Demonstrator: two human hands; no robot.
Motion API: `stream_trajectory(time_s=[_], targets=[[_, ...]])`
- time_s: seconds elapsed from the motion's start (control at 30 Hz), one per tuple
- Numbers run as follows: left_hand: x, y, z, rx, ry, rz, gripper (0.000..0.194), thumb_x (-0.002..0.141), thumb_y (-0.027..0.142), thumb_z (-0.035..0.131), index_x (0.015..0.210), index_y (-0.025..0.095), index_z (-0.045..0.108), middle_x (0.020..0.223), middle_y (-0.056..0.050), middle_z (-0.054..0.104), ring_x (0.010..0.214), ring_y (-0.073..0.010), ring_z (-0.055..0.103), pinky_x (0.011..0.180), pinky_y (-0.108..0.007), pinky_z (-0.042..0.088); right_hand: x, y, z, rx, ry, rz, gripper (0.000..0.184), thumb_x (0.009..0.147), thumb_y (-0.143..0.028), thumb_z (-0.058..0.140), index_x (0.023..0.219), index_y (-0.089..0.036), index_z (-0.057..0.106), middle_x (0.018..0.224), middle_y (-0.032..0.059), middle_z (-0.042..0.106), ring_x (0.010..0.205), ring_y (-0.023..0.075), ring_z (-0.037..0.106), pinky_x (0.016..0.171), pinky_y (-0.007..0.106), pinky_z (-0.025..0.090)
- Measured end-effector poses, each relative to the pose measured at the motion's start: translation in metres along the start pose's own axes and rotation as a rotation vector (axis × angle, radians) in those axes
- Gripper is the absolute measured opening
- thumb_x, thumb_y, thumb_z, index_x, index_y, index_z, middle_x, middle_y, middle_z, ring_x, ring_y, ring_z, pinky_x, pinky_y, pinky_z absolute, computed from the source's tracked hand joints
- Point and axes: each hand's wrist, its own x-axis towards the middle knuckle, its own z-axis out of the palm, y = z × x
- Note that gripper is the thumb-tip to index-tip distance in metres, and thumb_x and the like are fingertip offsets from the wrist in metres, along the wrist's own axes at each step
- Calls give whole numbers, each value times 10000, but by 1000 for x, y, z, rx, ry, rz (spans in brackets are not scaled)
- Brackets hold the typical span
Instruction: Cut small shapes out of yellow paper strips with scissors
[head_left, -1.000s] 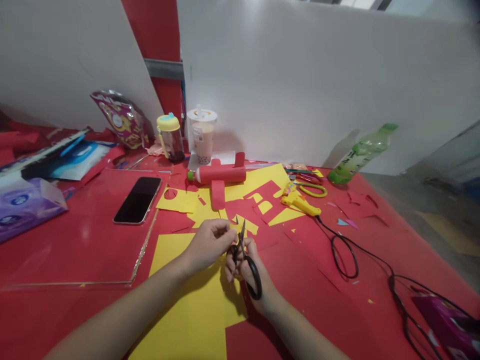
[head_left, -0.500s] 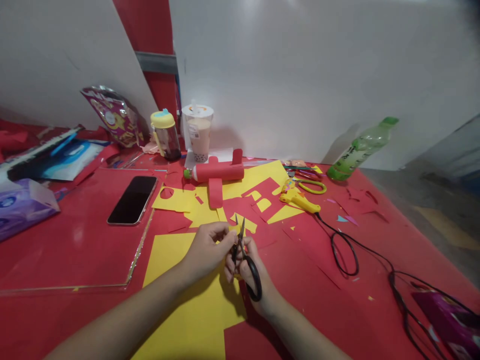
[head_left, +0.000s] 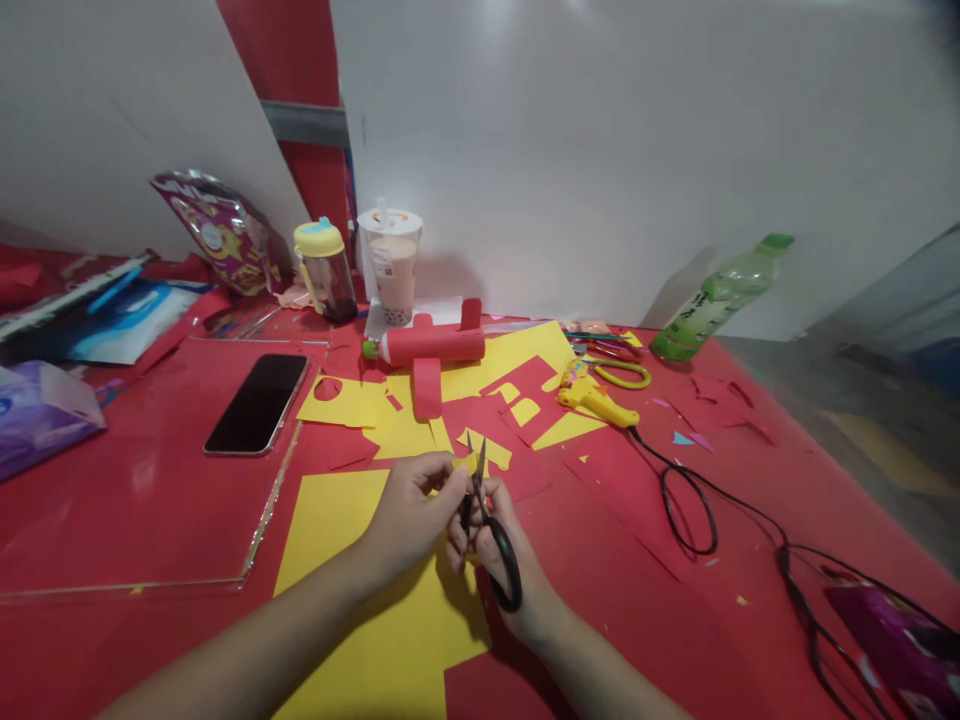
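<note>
My right hand [head_left: 502,550] grips black-handled scissors [head_left: 507,575] whose blades point away from me and stand slightly apart. Pinched in my left hand [head_left: 420,505] is a small yellow paper piece [head_left: 466,463], right beside the blades. Both hands are close together above a large yellow paper sheet [head_left: 337,600] lying on the red table. Just beyond them rests a plane-like model [head_left: 436,345], a bottle wrapped in red paper with red strips and a green cap. Yellow paper offcuts [head_left: 487,448] lie between the hands and the model.
A yellow glue gun [head_left: 600,402] with a trailing black cord [head_left: 712,485] lies to the right, near yellow-handled scissors [head_left: 622,375]. A green bottle [head_left: 720,300] leans at the wall. At left are a phone [head_left: 259,405], a yellow-lidded bottle [head_left: 327,270] and a milk tea cup [head_left: 394,270].
The view has shifted slightly, so things on the left sit a little further left. Both hands keep their hold; the yellow paper piece has turned a little at the scissor blades.
</note>
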Motion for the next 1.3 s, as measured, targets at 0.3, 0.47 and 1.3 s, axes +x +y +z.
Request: stream_trajectory(time_s=[0.3,0.47,1.3], targets=[[-1,3,2,-42,3,-20,269,744,321,489,534,156,462,399,54,489,309,-55,430,322,-167,333,-1,2,-2,42,-8,5,376,728,-535,500,789,-246,268,635,-66,382,527,79,371,508,210,316],[0,3,0,-28,-4,-3,271,756,310,474,532,161,447,377,61,471,300,-55,425,317,-164,327,-1,0,-1,56,-14,13,389,717,-538,511,788,-246,265,630,-70,383,512,76,367,498,207,317],[1,3,0,-7,23,3,268,736,294,475,510,165,411,380,71,422,322,-52,404,348,-166,320,-1,2,-3,18,22,32,387,712,-536,517,789,-245,274,609,-65,397,497,82,365,460,198,323]])
